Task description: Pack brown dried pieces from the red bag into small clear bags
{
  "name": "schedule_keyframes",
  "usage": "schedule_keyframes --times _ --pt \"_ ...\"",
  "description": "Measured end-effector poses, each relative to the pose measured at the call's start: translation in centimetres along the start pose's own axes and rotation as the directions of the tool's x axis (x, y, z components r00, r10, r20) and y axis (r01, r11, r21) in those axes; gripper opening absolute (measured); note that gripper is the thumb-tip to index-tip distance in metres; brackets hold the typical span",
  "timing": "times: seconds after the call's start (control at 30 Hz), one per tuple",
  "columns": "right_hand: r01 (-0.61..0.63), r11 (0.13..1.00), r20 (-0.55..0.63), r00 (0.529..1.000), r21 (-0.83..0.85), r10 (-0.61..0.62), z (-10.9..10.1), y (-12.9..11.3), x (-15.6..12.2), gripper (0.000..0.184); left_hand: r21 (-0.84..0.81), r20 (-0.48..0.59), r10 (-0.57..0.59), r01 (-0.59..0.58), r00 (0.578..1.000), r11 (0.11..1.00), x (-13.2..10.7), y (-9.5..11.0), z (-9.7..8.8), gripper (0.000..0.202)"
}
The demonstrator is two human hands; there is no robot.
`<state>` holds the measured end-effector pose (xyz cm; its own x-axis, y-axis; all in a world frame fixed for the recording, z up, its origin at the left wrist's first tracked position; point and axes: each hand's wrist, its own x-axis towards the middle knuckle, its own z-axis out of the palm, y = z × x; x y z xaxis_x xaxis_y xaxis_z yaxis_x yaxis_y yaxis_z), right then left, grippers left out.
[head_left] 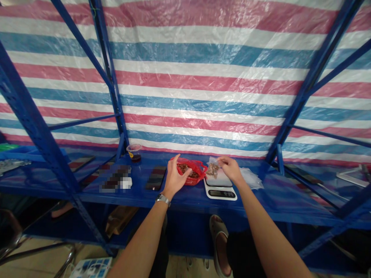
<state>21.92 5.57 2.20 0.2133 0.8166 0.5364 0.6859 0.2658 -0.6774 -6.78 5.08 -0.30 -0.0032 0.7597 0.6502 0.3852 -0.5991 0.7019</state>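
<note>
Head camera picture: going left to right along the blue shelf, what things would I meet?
Clear plastic cup of dark liquid, black smartphone, red plastic bag of brown bits, white digital kitchen scale, pile of clear plastic bags.

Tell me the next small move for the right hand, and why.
Probably lower the small clear bag onto the scale: the right hand pinches it just above the platform, brown bits already inside, while the left hand stays at the red bag.
</note>
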Motion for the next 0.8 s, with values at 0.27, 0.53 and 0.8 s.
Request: schedule_keyframes --times 0.27,0.53,0.8 --pt "-0.06 0.984 0.031 0.997 -0.17 0.066 -1.7 4.7 -2.1 0.028 0.034 -0.005 -0.016 0.016 1.0 0.999 0.2 -1.3 -1.7 0.069" --pt "-0.125 0.967 -0.021 0.992 -0.224 0.124 -3.1 6.4 -1.8 0.033 0.141 0.291 0.192 -0.241 0.937 0.96 -0.3 0.1 -0.4 0.027" --pt "-0.116 0.965 -0.025 0.993 -0.234 0.113 -2.8 6.0 -2.1 0.036 0.279 0.481 0.166 -0.33 0.861 0.902 -1.5 -0.1 2.7 0.019"
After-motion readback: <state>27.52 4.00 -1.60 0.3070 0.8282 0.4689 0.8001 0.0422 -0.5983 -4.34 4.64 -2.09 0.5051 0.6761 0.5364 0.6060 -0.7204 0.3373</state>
